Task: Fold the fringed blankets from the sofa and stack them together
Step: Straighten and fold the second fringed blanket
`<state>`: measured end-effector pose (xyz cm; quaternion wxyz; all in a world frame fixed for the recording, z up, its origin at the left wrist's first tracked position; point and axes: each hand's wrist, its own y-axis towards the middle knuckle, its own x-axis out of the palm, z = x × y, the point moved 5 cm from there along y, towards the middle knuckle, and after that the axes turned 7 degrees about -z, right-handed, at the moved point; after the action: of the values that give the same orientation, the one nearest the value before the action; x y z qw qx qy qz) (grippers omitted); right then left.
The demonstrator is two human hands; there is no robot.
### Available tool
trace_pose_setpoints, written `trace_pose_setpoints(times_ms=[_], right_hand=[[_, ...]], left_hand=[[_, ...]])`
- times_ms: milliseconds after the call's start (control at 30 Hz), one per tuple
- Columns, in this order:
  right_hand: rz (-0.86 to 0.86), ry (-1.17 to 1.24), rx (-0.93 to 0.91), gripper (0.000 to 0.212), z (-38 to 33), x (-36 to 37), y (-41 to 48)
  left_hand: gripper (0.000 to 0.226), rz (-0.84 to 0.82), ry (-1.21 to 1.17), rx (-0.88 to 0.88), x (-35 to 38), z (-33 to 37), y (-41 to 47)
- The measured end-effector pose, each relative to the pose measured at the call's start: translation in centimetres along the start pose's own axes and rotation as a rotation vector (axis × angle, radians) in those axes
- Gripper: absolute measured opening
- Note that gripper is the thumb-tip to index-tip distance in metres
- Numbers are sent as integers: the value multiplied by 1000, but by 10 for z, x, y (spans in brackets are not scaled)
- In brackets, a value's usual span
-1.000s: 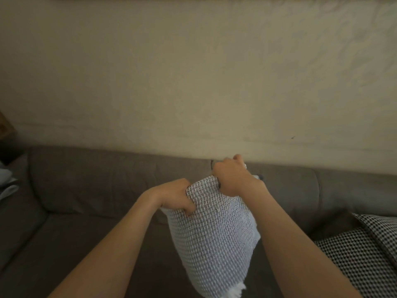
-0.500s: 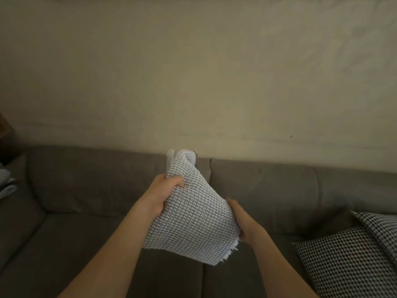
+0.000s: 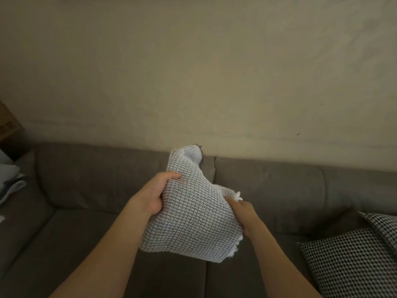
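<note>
A white and grey waffle-weave fringed blanket is held in the air above the grey sofa, bunched into a folded bundle. My left hand grips its left edge, thumb over the top of the cloth. My right hand holds the right edge, fingers partly tucked under the fabric. A folded end of the blanket sticks up toward the sofa back, and short white fringe shows at the lower right corner and beside my right hand.
A black and white checked cushion lies on the seat at the right. Pale blue-grey cloth rests on the sofa's left end. A beige wall rises behind the sofa. A brown wooden item sits at the far left.
One second ago both hands held the blanket's top with it hanging down. My right hand dropped to the right edge, and the blanket is now bunched between both hands, changing little over the last half second.
</note>
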<state>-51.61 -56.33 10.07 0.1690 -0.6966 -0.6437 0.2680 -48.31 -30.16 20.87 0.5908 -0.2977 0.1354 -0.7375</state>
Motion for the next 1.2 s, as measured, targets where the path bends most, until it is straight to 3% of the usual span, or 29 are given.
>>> trace_pose_setpoints(times_ms=[67, 133, 233, 333, 433, 633, 700, 800, 933, 1033, 1100, 1133, 1200], right_hand=[[262, -430, 15, 70, -15, -4, -5], [380, -548, -202, 66, -44, 7, -17], [93, -565, -561, 74, -76, 48, -37], [-198, -728, -560, 105, -75, 90, -51], [-142, -777, -586, 117, -76, 105, -52], [163, -921, -574, 90, -80, 110, -47], [266, -969, -500, 73, -84, 109, -51], [273, -1044, -461, 38, -96, 102, -55], [237, -1105, -493, 18, -113, 81, -54], [193, -1111, -502, 22, -120, 72, -55], [152, -1156, -531, 22, -126, 72, -57], [133, -1190, -549, 22, -128, 74, -58], [116, -1246, -579, 23, -132, 77, -59]], left_hand=[[27, 48, 37, -27, 2, -4, 6], [22, 88, 80, -5, 10, -7, 15], [18, 125, 108, 43, 23, -15, 28], [19, 157, 98, 36, 25, -21, 34], [23, 131, 76, -2, 27, -24, 33], [25, 136, 129, -1, 31, -26, 29], [23, 133, 114, 1, 33, -24, 27], [21, 163, 190, -7, 33, -22, 22], [29, 166, 384, 17, 24, -16, 17], [71, 300, 862, 146, 10, -8, 15], [99, 305, 1102, 295, 9, -4, 16], [102, 278, 1222, 366, 11, -2, 16], [89, 165, 1444, 432, 12, -3, 24]])
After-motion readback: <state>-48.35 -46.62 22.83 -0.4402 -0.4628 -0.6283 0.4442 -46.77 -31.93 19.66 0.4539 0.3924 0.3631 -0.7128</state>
